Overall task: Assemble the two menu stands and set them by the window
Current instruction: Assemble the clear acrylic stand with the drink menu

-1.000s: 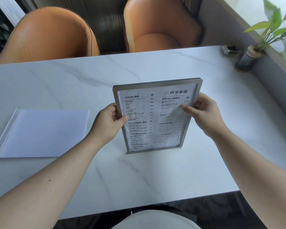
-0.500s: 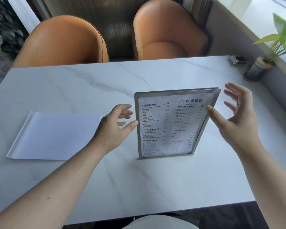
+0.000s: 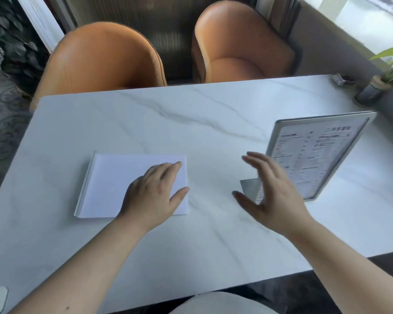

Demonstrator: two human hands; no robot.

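Observation:
A metal-framed menu stand with a printed menu sheet stands upright on the white marble table, toward the right side near the window. The second menu stand lies flat on the table at the left, its white back facing up. My left hand hovers over or rests on the flat stand's right part, fingers spread, holding nothing. My right hand is open in the air just left of the upright stand, not touching it, and hides its lower left corner.
Two orange chairs stand behind the table's far edge. A potted plant and a small dark object sit at the far right corner by the window sill. The table's near edge runs just in front of my body.
Both hands have let go of the upright menu stand and moved left. My left hand now reaches the flat white stand. The view has swung left, so the upright stand appears further right.

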